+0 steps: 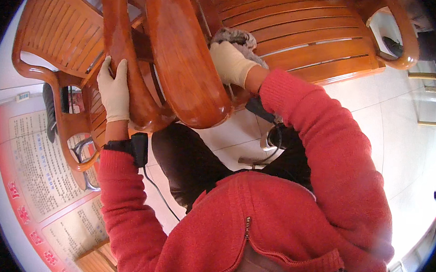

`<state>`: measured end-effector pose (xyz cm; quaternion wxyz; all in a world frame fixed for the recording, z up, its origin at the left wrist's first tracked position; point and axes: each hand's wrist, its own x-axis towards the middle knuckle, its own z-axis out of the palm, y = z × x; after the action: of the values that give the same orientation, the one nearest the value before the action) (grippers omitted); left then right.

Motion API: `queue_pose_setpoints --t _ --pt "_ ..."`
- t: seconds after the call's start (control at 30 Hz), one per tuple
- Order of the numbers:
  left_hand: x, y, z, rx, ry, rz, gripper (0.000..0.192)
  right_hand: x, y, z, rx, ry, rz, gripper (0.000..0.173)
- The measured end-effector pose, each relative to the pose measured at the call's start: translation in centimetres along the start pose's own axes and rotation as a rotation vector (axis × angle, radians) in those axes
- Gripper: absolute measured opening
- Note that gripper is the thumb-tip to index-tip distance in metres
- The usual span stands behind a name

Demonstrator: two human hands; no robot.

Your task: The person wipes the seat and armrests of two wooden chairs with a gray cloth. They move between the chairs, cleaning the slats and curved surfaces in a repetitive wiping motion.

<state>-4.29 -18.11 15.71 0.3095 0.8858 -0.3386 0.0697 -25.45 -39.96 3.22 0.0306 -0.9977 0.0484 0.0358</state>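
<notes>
My left hand (114,94), in a cream-coloured glove, holds the edge of a glossy wooden armrest (120,42) with the thumb on top and the fingers along the outer side. In its own cream glove, my right hand (230,63) presses a crumpled grey cloth (239,41) close to the inner side of a second, broader armrest (189,58). Part of the cloth is hidden by the hand. Beyond it stretches the slatted wooden seat (301,35) of a bench. The two armrests lie side by side, with a narrow gap between them.
A slatted wooden chair (66,30) stands at the left, above a wall poster (45,162) bearing writing. A black device (139,149) with a cable sits at my left wrist. Pale floor tiles (360,104) show on the right. A metal-legged piece (430,77) stands at the far right.
</notes>
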Motion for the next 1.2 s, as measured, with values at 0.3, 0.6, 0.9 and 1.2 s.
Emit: queue_pose_setpoints --t 0.3,0.6,0.9,1.2 --pt "-0.3 0.4 -0.2 0.018 0.012 -0.033 0.072 -4.8 0.4 -1.0 0.454 0.113 0.082 0.026" --pt "-0.2 0.7 -0.2 0.039 0.004 -0.043 0.071 -5.3 9.4 -2.2 0.233 0.498 0.393 0.067" --pt "-0.2 0.2 0.1 0.044 0.022 0.004 0.071 -5.8 7.8 0.5 0.129 0.320 0.319 0.071" --pt "-0.3 0.1 -0.1 0.043 -0.004 -0.017 0.069 -7.5 0.7 0.2 0.131 0.306 0.008 0.058"
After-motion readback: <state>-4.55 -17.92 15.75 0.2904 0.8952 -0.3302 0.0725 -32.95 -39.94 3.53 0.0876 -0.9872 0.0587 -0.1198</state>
